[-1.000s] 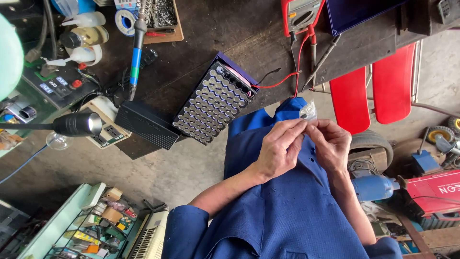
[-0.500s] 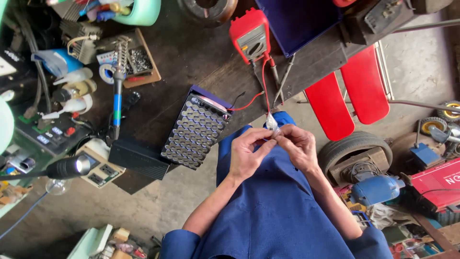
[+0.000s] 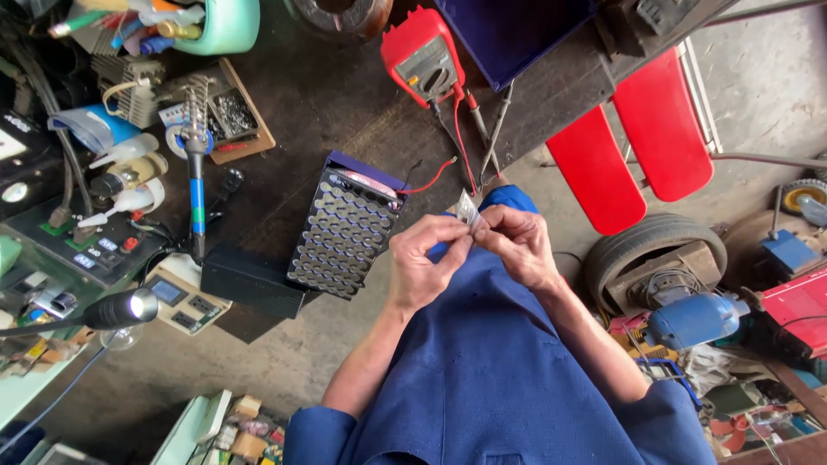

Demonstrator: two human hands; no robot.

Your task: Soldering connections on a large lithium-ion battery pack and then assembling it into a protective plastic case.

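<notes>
Right now both hands meet above the blue lap, the left hand [image 3: 425, 263] and right hand [image 3: 515, 248] each pinching a small silvery strip [image 3: 468, 209] between fingertips, its long axis tilted up toward the far-left, just right of the battery pack [image 3: 345, 228] on the dark workbench [image 3: 319, 103].

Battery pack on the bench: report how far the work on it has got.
Done: the battery pack lies open on the bench, its rows of cells exposed and a red wire attached. In hand: the left hand and right hand pinch a small silvery strip above the lap, away from the pack. Left: the strip is not on the pack, and the red meter lies untouched.
</notes>
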